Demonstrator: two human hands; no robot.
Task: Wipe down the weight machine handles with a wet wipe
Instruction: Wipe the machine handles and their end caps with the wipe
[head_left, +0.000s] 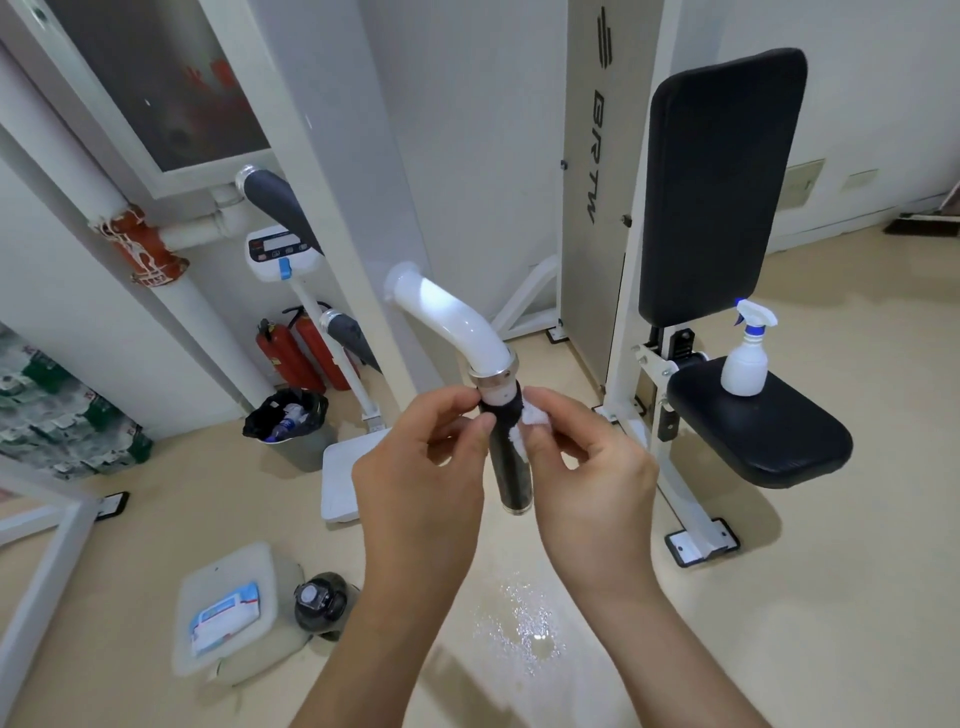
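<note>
A black handle grip (511, 470) hangs from a curved white machine arm (452, 325) with a metal collar, in the middle of the view. A white wet wipe (527, 426) is wrapped round the top of the grip. My right hand (587, 467) pinches the wipe against the grip's right side. My left hand (421, 467) pinches the wipe's other part at the grip's left side, just under the collar. Two more black handles (283, 205) stick out at the left, further back.
A black padded seat (763, 431) with backrest stands at the right, a white spray bottle (745, 353) on it. On the floor lie a wipes pack on a white lid (223, 608), a dark bottle (319, 603), a scale, a bin (291, 421), fire extinguishers and a wet patch (524, 618).
</note>
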